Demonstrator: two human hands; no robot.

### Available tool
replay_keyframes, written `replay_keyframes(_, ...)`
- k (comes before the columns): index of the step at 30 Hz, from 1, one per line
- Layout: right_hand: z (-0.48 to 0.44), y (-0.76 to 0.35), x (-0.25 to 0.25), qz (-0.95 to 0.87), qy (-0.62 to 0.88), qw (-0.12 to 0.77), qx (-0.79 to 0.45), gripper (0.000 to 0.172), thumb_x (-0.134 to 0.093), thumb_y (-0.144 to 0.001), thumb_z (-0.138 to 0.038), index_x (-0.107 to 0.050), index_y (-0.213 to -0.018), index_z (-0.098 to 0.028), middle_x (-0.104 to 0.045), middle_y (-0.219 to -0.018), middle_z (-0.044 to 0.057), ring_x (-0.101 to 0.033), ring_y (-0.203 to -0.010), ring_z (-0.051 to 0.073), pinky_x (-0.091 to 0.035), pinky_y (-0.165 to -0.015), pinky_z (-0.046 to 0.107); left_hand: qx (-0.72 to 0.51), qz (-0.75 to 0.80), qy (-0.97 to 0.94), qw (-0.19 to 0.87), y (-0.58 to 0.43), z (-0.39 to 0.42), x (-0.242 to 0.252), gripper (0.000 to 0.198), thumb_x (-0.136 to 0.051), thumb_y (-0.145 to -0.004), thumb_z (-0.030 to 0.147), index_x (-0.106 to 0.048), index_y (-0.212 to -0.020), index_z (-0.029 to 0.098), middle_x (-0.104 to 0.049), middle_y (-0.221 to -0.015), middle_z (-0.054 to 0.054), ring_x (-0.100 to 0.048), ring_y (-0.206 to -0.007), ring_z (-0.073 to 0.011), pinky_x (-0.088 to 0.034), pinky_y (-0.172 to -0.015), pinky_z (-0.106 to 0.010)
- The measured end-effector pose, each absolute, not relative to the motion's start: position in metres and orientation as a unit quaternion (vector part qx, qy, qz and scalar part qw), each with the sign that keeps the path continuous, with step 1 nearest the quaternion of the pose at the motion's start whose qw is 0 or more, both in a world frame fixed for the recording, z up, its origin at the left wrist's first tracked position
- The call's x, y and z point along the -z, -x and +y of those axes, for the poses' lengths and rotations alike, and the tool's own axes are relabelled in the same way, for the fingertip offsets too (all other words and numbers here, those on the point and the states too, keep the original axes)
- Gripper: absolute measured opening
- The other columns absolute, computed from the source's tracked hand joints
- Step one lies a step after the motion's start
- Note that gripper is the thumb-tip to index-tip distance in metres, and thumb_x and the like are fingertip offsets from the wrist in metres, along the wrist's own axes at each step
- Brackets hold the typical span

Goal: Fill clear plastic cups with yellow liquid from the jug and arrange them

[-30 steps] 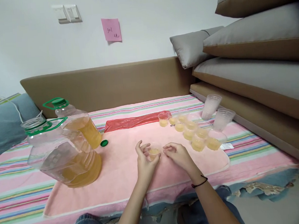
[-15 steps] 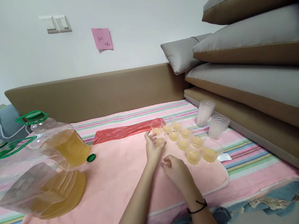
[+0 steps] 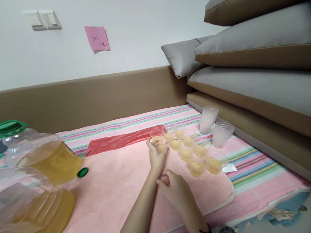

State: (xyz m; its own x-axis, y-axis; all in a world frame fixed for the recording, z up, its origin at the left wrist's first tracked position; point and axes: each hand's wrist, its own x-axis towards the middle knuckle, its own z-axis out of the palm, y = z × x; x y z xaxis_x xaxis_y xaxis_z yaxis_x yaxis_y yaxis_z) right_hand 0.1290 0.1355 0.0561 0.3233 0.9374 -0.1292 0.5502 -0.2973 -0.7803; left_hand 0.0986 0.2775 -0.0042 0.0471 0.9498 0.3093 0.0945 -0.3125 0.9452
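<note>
My left hand (image 3: 156, 156) is closed around a clear plastic cup (image 3: 162, 147) of pale yellow liquid. This cup stands at the near left of a cluster of similar cups on the pink cloth. Another filled cup (image 3: 156, 133) is just beyond my fingers. My right hand (image 3: 175, 186) hovers close to my left wrist, its fingers curled in, and nothing shows in it. To its right are a filled cup (image 3: 196, 168) at the front of the cluster and a wider-looking cup (image 3: 214, 165).
Two big clear jugs of yellow liquid, a front jug (image 3: 42, 216) and a rear jug (image 3: 50, 163), stand at left beside a green cap (image 3: 82, 172). Two stacks of cups, a far stack (image 3: 208, 120) and a near stack (image 3: 222, 135), stand near piled cushions (image 3: 265, 84). A red plastic bag (image 3: 120, 142) lies behind.
The view has turned slightly right, so everything sits further left. My right hand has come nearer my left wrist. My left hand stays at the same cup.
</note>
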Motion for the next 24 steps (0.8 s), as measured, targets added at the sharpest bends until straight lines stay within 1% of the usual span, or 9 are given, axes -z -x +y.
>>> replay_keyframes(6,0.135,-0.127,-0.056,-0.498,0.744,0.324,-0.307,0.013,-0.059,-0.08,-0.027,-0.067,-0.089,-0.021,-0.073,-0.085,0.006,-0.067,-0.082,0.023,-0.043,-0.07,0.028,-0.533,0.437,-0.612,0.388,-0.097,0.281,0.004,0.083,-0.071,-0.066,0.019,-0.023,-0.132,0.027,-0.052,-0.118,-0.008,-0.056,-0.109,-0.0221,-0.044,-0.096,-0.043)
replay_keyframes(14,0.134,-0.123,-0.056,-0.505,0.741,0.321,-0.305,0.011,-0.061,-0.079,-0.028,-0.066,-0.087,-0.021,-0.073,-0.085,0.007,-0.067,-0.083,0.024,-0.043,-0.07,0.029,-0.527,0.429,-0.622,0.388,-0.098,0.283,0.005,0.084,-0.071,-0.066,0.018,-0.023,-0.133,0.026,-0.052,-0.117,-0.007,-0.055,-0.11,-0.0221,-0.043,-0.096,-0.042)
replay_keyframes(17,0.133,-0.12,-0.058,-0.507,0.741,0.317,-0.305,0.01,-0.061,-0.079,-0.028,-0.066,-0.085,-0.021,-0.073,-0.082,0.006,-0.067,-0.08,0.024,-0.043,-0.069,0.029,-0.523,0.429,-0.625,0.39,-0.098,0.285,0.006,0.085,-0.071,-0.066,0.019,-0.021,-0.134,0.025,-0.052,-0.118,-0.009,-0.056,-0.108,-0.0222,-0.044,-0.095,-0.043)
replay_keyframes(24,0.131,-0.118,-0.057,-0.511,0.737,0.319,-0.305,0.011,-0.06,-0.08,-0.03,-0.065,-0.085,-0.022,-0.073,-0.083,0.006,-0.066,-0.08,0.022,-0.042,-0.067,0.027,-0.523,0.418,-0.628,0.397,-0.094,0.286,0.01,0.087,-0.072,-0.065,0.019,-0.021,-0.135,0.025,-0.052,-0.119,-0.009,-0.059,-0.106,-0.0217,-0.046,-0.093,-0.042)
